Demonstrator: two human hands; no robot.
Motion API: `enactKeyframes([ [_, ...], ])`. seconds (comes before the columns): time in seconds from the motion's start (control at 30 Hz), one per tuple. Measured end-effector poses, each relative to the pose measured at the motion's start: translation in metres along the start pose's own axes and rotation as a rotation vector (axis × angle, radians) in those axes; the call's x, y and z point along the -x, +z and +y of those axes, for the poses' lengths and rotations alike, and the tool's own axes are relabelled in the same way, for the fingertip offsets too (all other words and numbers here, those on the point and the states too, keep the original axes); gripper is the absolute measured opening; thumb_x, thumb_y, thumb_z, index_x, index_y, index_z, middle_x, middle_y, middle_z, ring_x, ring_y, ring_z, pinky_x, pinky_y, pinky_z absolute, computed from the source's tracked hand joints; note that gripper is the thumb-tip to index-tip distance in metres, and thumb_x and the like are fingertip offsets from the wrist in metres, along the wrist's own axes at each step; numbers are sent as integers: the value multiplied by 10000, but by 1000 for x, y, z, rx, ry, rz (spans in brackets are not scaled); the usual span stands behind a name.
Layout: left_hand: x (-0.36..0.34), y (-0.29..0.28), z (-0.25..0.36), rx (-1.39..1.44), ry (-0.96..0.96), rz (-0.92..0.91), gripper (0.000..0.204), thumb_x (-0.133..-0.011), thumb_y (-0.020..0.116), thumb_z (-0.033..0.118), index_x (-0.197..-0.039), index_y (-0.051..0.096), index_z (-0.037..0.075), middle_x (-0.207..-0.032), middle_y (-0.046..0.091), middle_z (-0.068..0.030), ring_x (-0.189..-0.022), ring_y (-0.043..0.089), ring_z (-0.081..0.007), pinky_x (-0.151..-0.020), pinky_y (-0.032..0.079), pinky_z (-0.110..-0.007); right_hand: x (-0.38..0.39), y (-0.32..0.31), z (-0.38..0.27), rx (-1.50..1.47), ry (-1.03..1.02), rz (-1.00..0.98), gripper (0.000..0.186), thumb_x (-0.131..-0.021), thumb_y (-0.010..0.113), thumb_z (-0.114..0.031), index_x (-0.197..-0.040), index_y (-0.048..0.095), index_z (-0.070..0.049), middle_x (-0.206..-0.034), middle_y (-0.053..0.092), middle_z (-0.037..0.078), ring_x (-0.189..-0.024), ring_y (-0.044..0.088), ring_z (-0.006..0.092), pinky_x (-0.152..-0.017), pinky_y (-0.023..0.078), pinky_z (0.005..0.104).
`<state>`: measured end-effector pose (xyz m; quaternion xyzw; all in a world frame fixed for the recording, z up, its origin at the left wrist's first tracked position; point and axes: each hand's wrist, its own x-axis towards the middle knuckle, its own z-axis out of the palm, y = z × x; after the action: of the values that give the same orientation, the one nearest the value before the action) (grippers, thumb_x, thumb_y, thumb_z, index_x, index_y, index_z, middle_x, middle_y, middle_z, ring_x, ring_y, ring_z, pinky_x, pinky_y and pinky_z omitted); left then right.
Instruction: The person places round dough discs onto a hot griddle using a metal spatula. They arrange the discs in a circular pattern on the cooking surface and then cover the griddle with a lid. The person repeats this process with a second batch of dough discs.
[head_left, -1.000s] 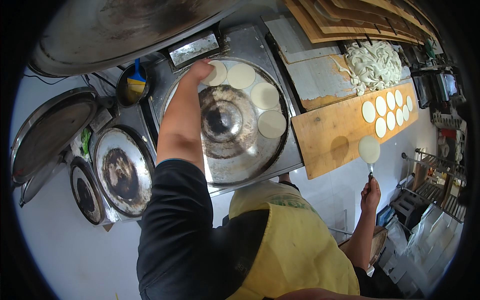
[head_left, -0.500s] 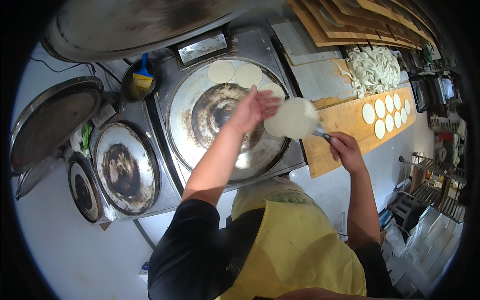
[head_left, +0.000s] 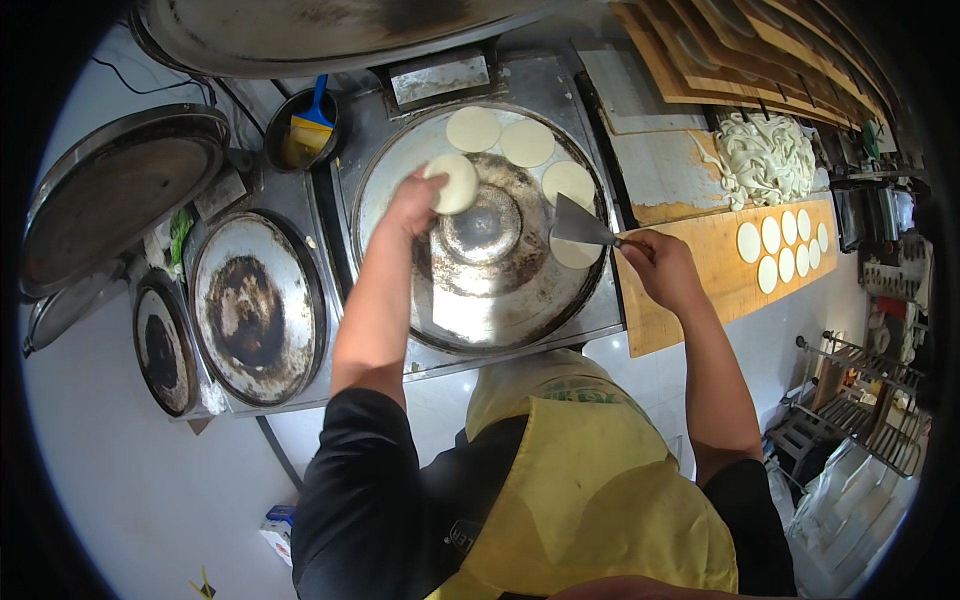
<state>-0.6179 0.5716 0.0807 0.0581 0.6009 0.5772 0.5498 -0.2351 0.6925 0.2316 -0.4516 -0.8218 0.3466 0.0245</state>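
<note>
My left hand (head_left: 410,202) is closed on the edge of a flat, pale dough round (head_left: 456,186), over the left side of the large round griddle (head_left: 465,315). In my right hand (head_left: 662,268) is the handle of a metal scraper (head_left: 583,224). Its triangular blade lies over the griddle's right side, partly covering the nearest dough round (head_left: 577,253) there. Several more pale rounds, such as this dough round (head_left: 527,144), lie along the griddle's far and right rim. The griddle's middle is browned and worn.
Right of the griddle, a wooden board (head_left: 675,290) bears several dough rounds, with a heap of dough strips (head_left: 765,160) behind. A raised lid (head_left: 340,40) hangs at the back. A pot (head_left: 280,155) with a blue-handled brush (head_left: 313,120) stands left, beyond a smaller griddle (head_left: 305,330).
The dough round has left the scraper and moved left with my left hand, which now grips it. The scraper's blade is bare and points over the griddle's right side. The whole view has shifted slightly.
</note>
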Motion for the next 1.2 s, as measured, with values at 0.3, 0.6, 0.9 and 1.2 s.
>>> enactKeyframes([
  [0.3, -107, -57, 34, -542, 70, 35, 403, -888, 659, 91, -1287, 625, 50, -1101, 702, -96, -959, 675, -221, -814, 523, -374, 42, -4, 57, -167, 188, -19, 207, -925, 690, -167, -1018, 698, 17, -832, 716, 98, -734, 638, 129, -680, 510, 283],
  [0.6, -100, -87, 30, -363, 719, 589, 257, -904, 651, 88, -1149, 651, 7, -976, 688, -79, -887, 652, -165, -810, 512, -284, 46, 25, 59, -557, 377, -119, 194, -964, 649, -186, -1040, 692, -13, -734, 616, -4, -645, 538, 64, -554, 426, 231],
  [0.9, 63, -32, -37, 10, 517, 343, 178, -989, 560, 55, -1135, 614, -31, -961, 672, -52, -842, 599, -106, -771, 470, -224, -50, 147, 10, -1040, 512, -355, 266, -980, 633, -254, -1164, 628, -62, -818, 608, 7, -666, 557, 115, -616, 490, 283],
  [1.2, 159, -31, -108, -104, 285, 309, 174, -1007, 552, 67, -1130, 637, -22, -1005, 699, -73, -904, 648, -127, -876, 507, -255, -137, 218, 0, -1249, 600, -307, 144, -990, 586, -202, -946, 577, -65, -731, 583, 52, -610, 578, 167, -551, 493, 306],
])
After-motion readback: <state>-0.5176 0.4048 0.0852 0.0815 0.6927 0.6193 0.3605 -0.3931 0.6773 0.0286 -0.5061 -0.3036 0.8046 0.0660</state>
